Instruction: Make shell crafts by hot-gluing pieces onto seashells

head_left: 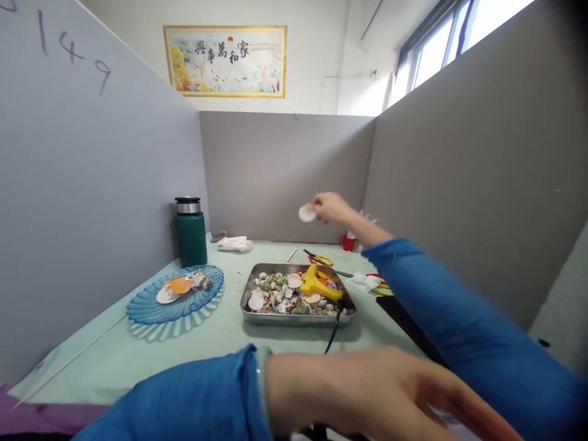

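A white scallop shell point(307, 212) is pinched in the fingertips of my right hand point(331, 208), raised above the far side of the table. Close to the camera, my left hand point(390, 389) stretches across the bottom of the view, its fingers apart and partly cut off by the frame. Nothing shows in it. Between the two arms stands a metal tray point(298, 320) full of small shells and snail shells. A yellow glue gun point(319, 285) lies across its right part, with a black cord running over the rim. On a blue fluted plate point(142, 306) lie an orange shell point(180, 285) and pale ones.
A green bottle point(192, 239) stands behind the plate. White tissue packs point(235, 244), scissors point(319, 258), a red cup point(349, 243) and crumpled white tissue point(364, 282) lie farther back. A thin stick point(68, 361) rests at left. Grey partitions point(285, 177) enclose the table.
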Action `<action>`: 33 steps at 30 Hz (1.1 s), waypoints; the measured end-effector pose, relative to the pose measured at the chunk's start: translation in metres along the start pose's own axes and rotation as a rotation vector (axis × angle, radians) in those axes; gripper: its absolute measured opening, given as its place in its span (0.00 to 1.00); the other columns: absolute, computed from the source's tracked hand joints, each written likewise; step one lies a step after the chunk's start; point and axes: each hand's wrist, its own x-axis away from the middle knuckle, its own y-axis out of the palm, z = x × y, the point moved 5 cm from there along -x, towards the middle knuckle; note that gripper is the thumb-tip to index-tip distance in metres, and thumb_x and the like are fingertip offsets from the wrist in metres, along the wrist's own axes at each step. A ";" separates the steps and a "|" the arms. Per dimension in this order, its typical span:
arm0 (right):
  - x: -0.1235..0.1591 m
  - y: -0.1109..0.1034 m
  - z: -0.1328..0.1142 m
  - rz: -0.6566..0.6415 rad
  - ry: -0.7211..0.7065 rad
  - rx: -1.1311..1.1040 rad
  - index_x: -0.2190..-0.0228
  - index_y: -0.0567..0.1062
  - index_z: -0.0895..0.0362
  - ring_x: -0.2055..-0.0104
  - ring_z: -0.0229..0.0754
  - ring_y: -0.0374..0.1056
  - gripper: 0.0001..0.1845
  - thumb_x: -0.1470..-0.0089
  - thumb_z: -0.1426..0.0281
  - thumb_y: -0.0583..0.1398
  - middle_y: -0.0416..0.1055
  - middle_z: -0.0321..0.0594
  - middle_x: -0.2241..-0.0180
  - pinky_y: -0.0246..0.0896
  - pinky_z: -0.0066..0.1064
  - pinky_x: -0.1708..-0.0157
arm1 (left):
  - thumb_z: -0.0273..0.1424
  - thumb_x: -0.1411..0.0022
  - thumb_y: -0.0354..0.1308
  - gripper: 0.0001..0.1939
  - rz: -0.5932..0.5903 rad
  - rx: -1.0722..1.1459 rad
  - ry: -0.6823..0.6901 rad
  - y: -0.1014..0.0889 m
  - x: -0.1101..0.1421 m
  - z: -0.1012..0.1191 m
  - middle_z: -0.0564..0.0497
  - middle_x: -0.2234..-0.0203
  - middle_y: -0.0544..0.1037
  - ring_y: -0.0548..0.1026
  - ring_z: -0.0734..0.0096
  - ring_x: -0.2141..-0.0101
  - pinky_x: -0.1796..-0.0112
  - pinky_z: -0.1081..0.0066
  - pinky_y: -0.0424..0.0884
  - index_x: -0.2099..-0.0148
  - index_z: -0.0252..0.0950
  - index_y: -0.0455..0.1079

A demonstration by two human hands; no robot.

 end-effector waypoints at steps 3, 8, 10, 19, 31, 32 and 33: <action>0.053 0.052 -0.028 -0.180 -0.182 0.097 0.72 0.76 0.56 0.71 0.40 0.67 0.07 0.52 0.67 0.59 0.74 0.40 0.73 0.53 0.25 0.74 | 0.34 0.45 0.56 0.12 0.279 -0.182 -0.003 -0.058 0.031 0.016 0.53 0.74 0.76 0.73 0.76 0.78 0.76 0.77 0.70 0.59 0.36 0.73; 0.111 0.097 -0.037 -0.266 -0.228 0.079 0.68 0.77 0.55 0.70 0.41 0.67 0.13 0.48 0.65 0.54 0.75 0.40 0.70 0.54 0.27 0.72 | 0.32 0.43 0.51 0.10 1.125 -0.789 -0.139 -0.162 0.080 -0.030 0.48 0.68 0.76 0.73 0.68 0.66 0.62 0.70 0.68 0.62 0.36 0.72; 0.116 0.098 -0.036 -0.233 -0.259 0.077 0.65 0.76 0.55 0.69 0.40 0.67 0.14 0.45 0.65 0.52 0.75 0.41 0.68 0.54 0.27 0.70 | 0.32 0.45 0.53 0.12 1.231 -0.916 -0.233 -0.189 0.088 -0.053 0.45 0.62 0.75 0.71 0.65 0.60 0.58 0.68 0.66 0.59 0.34 0.71; 0.121 0.112 -0.019 -0.310 -0.166 0.055 0.63 0.75 0.54 0.67 0.40 0.68 0.13 0.46 0.63 0.54 0.75 0.39 0.68 0.53 0.26 0.72 | 0.34 0.42 0.49 0.13 0.842 -0.623 -0.501 -0.202 0.079 -0.121 0.52 0.82 0.75 0.70 0.74 0.82 0.78 0.77 0.63 0.61 0.34 0.72; 0.128 0.124 -0.014 -0.273 -0.216 0.005 0.63 0.74 0.57 0.69 0.37 0.66 0.13 0.43 0.65 0.53 0.74 0.40 0.69 0.51 0.25 0.71 | 0.33 0.42 0.49 0.13 0.860 -0.325 -0.474 -0.197 0.080 -0.126 0.54 0.89 0.69 0.70 0.73 0.84 0.81 0.77 0.64 0.61 0.31 0.69; 0.128 0.123 -0.014 -0.270 -0.220 0.003 0.62 0.74 0.57 0.69 0.37 0.66 0.13 0.43 0.65 0.53 0.74 0.40 0.69 0.51 0.25 0.71 | 0.33 0.42 0.49 0.13 0.862 -0.295 -0.467 -0.197 0.080 -0.126 0.54 0.89 0.69 0.70 0.73 0.85 0.81 0.77 0.64 0.60 0.31 0.69; 0.128 0.123 -0.014 -0.267 -0.225 0.005 0.62 0.74 0.57 0.69 0.37 0.66 0.12 0.43 0.65 0.53 0.74 0.39 0.70 0.51 0.25 0.71 | 0.33 0.42 0.50 0.13 0.862 -0.283 -0.458 -0.197 0.080 -0.126 0.55 0.90 0.69 0.69 0.73 0.85 0.81 0.77 0.64 0.59 0.31 0.68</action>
